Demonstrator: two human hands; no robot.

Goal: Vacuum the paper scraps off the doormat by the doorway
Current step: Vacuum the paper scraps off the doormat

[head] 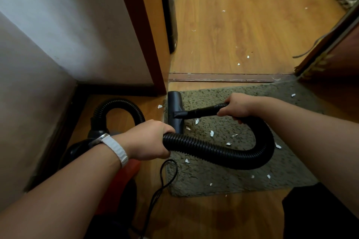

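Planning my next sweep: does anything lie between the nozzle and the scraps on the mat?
Partly. The scraps beside the nozzle lie clear. The hose loops over the mat, between the nozzle and those along its near edge.

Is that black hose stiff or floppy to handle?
Likely floppy: the hose curves in a U between the left hand and right hand. Its ribbed wall probably gives grip, not slip. It may drag scraps on the mat.

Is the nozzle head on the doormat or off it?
On it: the nozzle head sits along the left edge of the doormat, paper scraps lying just right of it.
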